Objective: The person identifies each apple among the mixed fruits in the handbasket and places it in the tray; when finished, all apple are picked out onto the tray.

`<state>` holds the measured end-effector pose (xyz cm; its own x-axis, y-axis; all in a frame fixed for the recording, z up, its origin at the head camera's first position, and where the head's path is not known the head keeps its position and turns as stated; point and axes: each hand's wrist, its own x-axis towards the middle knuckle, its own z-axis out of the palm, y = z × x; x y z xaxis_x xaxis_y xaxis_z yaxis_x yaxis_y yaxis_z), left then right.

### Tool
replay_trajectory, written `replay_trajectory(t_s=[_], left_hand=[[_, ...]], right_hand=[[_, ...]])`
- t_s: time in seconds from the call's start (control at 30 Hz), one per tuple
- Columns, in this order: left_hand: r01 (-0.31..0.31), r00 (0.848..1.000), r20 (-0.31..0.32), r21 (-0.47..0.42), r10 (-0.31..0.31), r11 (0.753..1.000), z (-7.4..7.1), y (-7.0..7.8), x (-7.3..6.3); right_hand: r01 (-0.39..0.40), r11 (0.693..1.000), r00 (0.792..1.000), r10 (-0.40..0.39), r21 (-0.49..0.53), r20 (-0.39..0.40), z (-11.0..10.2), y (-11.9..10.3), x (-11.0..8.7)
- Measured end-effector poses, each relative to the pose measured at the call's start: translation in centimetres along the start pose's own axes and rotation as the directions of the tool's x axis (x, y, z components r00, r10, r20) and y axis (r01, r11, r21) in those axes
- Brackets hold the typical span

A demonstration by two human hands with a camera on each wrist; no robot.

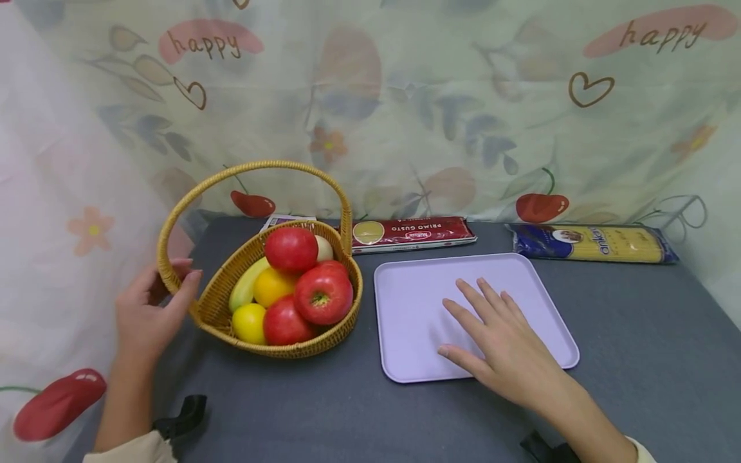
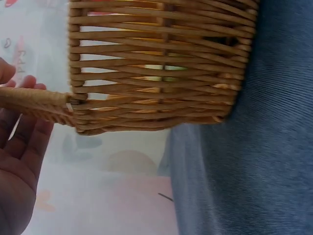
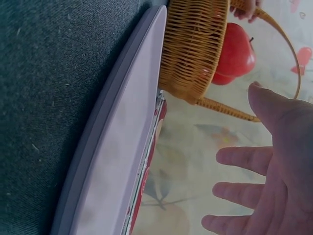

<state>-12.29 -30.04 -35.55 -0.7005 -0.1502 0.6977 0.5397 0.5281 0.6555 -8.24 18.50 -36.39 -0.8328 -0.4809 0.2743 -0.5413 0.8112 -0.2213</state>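
Observation:
My left hand (image 1: 152, 308) holds the lower left part of the arched handle (image 2: 36, 100) of a wicker basket (image 1: 217, 299), thumb on one side and fingers on the other. Piled in the basket are three red apples (image 1: 324, 293), an orange (image 1: 274, 287), a yellow lemon (image 1: 249, 323), a greenish-yellow banana (image 1: 246, 286) and a pale round item (image 1: 323, 249), partly hidden behind an apple. My right hand (image 1: 500, 341), fingers straight and spread, hovers over the front right of a light purple tray (image 1: 405, 321), holding nothing.
Behind the basket and tray lies a dark red pasta pack (image 1: 417, 233); a yellow and blue spaghetti pack (image 1: 602, 244) is at the back right. A printed cloth (image 1: 405, 116) hangs along the far side of the dark grey tabletop (image 1: 347, 411).

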Motion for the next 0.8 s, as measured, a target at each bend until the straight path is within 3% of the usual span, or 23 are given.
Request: replay_trajectory(t_s=[0.27, 0.43, 0.6, 0.8], left_hand=[[0.083, 0.997, -0.006, 0.082, -0.083, 0.993, 0.0, -0.5, -1.3], [0.063, 0.998, -0.007, 0.13, -0.063, 0.99, 0.2, -2.2, -2.8], [0.07, 0.997, 0.025, 0.083, -0.072, 0.994, 0.2, -3.3, -3.7], [0.112, 0.994, 0.01, -0.007, -0.112, 0.994, 0.3, -3.1, -4.1]], right_hand=[[0.007, 1.0, 1.0, -0.007, 0.016, 0.006, 0.2, -0.1, 0.1], [0.003, 1.0, 1.0, -0.003, 0.019, 0.019, 0.2, -0.2, 0.5], [0.007, 1.0, 1.0, -0.008, 0.025, 0.027, 0.3, -0.4, 0.9], [0.051, 0.994, 0.998, -0.053, 0.098, 0.02, 0.2, -1.4, 2.1]])
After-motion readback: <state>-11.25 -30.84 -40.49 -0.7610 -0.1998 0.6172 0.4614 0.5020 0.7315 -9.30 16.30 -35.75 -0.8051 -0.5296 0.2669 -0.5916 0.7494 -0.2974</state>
